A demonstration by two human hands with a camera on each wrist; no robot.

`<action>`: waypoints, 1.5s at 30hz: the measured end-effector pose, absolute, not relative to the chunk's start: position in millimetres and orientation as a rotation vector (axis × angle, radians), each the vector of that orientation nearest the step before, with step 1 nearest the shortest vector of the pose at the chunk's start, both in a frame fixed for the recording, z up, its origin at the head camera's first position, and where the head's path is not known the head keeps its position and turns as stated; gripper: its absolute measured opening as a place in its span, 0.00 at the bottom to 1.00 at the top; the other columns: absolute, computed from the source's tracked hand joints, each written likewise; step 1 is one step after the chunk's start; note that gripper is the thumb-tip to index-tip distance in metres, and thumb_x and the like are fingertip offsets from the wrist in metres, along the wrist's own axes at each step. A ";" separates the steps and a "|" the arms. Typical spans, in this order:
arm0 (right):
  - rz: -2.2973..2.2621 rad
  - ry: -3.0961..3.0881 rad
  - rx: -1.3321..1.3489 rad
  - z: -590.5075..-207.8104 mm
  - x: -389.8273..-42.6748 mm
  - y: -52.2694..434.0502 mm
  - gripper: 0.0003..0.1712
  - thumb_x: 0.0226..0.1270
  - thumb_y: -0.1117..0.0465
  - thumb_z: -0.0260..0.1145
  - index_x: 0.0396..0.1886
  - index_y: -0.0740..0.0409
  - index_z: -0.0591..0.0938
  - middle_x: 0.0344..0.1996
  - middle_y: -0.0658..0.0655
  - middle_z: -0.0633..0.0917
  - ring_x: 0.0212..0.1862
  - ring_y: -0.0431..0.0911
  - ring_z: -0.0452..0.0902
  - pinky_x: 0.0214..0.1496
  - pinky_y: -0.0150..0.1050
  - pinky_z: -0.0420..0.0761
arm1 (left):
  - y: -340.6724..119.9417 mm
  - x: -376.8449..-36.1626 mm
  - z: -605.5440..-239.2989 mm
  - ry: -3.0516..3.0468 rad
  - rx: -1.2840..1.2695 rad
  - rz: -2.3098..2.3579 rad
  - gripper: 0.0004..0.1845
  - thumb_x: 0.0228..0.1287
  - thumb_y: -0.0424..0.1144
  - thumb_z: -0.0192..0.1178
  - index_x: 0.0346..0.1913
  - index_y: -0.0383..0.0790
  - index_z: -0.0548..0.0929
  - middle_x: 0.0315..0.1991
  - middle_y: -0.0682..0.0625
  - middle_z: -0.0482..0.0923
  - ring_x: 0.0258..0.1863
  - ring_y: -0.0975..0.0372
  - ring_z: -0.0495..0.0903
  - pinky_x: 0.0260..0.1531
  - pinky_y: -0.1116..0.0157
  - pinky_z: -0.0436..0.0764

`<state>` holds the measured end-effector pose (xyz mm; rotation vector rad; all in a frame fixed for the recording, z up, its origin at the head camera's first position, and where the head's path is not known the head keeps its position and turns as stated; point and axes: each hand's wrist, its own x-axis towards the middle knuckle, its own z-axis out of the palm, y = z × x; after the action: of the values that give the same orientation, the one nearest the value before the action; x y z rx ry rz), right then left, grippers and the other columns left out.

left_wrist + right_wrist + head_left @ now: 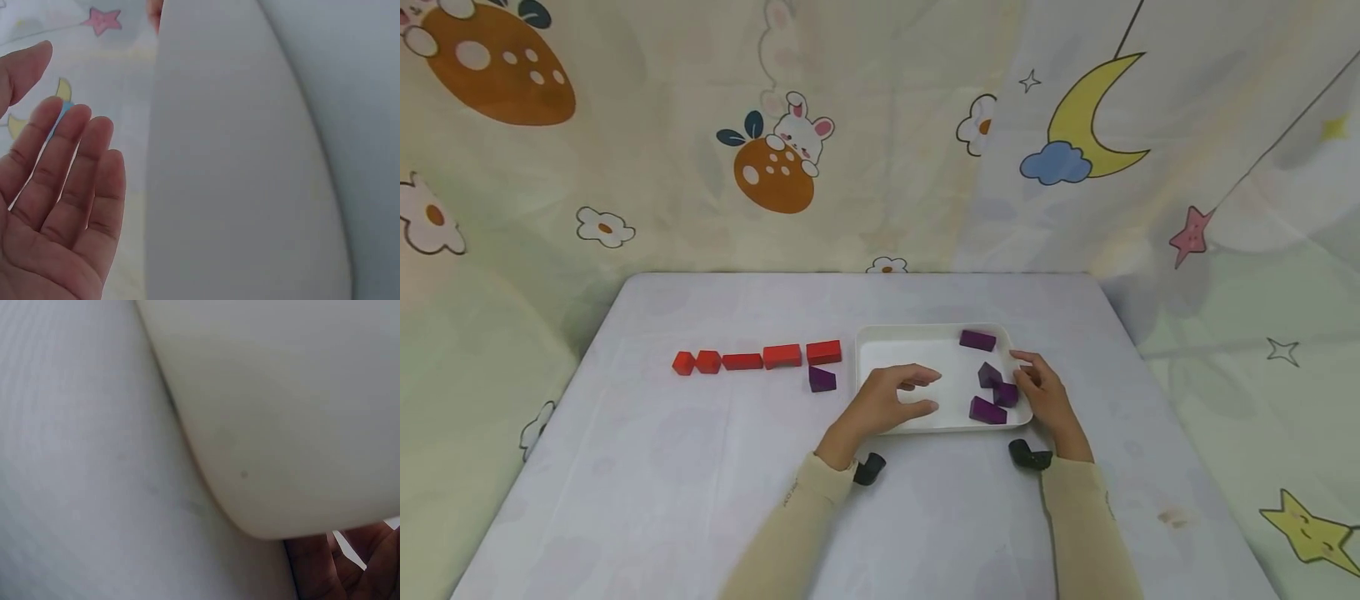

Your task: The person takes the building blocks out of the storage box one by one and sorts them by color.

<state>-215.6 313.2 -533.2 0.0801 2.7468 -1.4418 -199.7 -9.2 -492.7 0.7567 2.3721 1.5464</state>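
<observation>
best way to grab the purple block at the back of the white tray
Pinch the far purple block across its two long sides, coming straight down from above. It lies flat near the tray's back rim, long axis roughly left to right and apart from the other purple blocks, so its long sides look free. The right hand, resting at the tray's right edge, is probably nearer than the left hand.
</observation>
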 end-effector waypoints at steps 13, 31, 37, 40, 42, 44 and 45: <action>-1.465 2.755 0.059 -534.9 -218.1 306.6 0.25 0.88 0.63 0.54 0.78 0.63 0.72 0.64 0.79 0.80 0.64 0.69 0.81 0.65 0.57 0.82 | 53.0 -211.2 -513.9 2.361 0.764 1.464 0.21 0.71 0.34 0.74 0.65 0.38 0.86 0.61 0.47 0.88 0.60 0.57 0.86 0.62 0.69 0.82; -1.485 2.742 0.052 -535.0 -218.8 305.5 0.25 0.88 0.63 0.54 0.78 0.62 0.73 0.63 0.78 0.81 0.62 0.66 0.81 0.51 0.29 0.79 | 63.4 -217.3 -520.2 2.528 0.733 1.198 0.20 0.64 0.36 0.80 0.58 0.43 0.90 0.54 0.51 0.90 0.52 0.63 0.86 0.57 0.71 0.82; -1.456 2.727 0.109 -534.2 -217.3 306.6 0.26 0.89 0.61 0.54 0.80 0.60 0.71 0.64 0.77 0.81 0.61 0.63 0.79 0.59 0.42 0.81 | 29.3 -212.6 -504.3 2.404 0.693 1.417 0.20 0.66 0.33 0.77 0.60 0.38 0.89 0.56 0.48 0.88 0.55 0.58 0.86 0.55 0.70 0.84; -1.454 2.711 0.125 -534.0 -217.0 308.2 0.26 0.89 0.60 0.53 0.81 0.59 0.70 0.66 0.77 0.79 0.63 0.65 0.78 0.64 0.52 0.80 | 7.8 -209.6 -494.2 2.358 0.703 1.496 0.21 0.67 0.32 0.76 0.62 0.35 0.88 0.56 0.47 0.88 0.57 0.56 0.86 0.55 0.69 0.85; -1.453 2.712 0.122 -534.4 -216.9 310.2 0.27 0.89 0.60 0.53 0.81 0.59 0.70 0.66 0.77 0.79 0.64 0.65 0.78 0.63 0.48 0.81 | -7.0 -207.5 -488.5 2.337 0.704 1.538 0.21 0.67 0.32 0.76 0.62 0.34 0.87 0.57 0.47 0.88 0.57 0.55 0.86 0.56 0.68 0.86; -1.452 2.719 0.117 -535.0 -216.6 312.3 0.26 0.89 0.60 0.53 0.80 0.59 0.71 0.66 0.77 0.80 0.63 0.64 0.79 0.59 0.39 0.81 | -22.4 -205.3 -483.4 2.320 0.690 1.579 0.22 0.68 0.32 0.76 0.63 0.33 0.86 0.58 0.46 0.87 0.58 0.53 0.85 0.57 0.66 0.86; -1.445 2.726 0.115 -535.0 -216.3 313.1 0.26 0.89 0.60 0.54 0.80 0.59 0.71 0.65 0.77 0.80 0.62 0.63 0.79 0.56 0.34 0.80 | -30.4 -203.9 -481.1 2.316 0.673 1.599 0.22 0.68 0.32 0.76 0.63 0.33 0.86 0.58 0.46 0.87 0.59 0.53 0.85 0.58 0.64 0.86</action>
<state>-216.3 313.1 -535.0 0.1147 2.7265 -1.4451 -203.9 -30.4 -481.1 0.6735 2.3158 1.5986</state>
